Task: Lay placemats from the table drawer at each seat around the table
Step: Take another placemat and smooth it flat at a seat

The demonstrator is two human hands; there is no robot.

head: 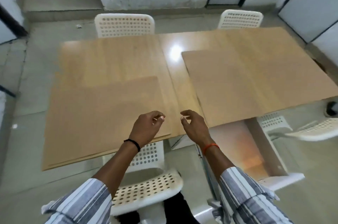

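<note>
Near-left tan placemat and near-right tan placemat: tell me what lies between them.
Head view: between the near-left tan placemat and near-right tan placemat, only a bare strip of glossy wooden tabletop.

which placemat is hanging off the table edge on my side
The near-left placemat, beside the left hand: its near edge juts out over the white chair. The other mats appear to stay on the table.

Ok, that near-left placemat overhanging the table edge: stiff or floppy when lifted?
The near-left placemat probably stays fairly stiff: its overhanging edge shows no droop. It looks thin, so likely light. On the glossy table it may slide when pushed.
</note>
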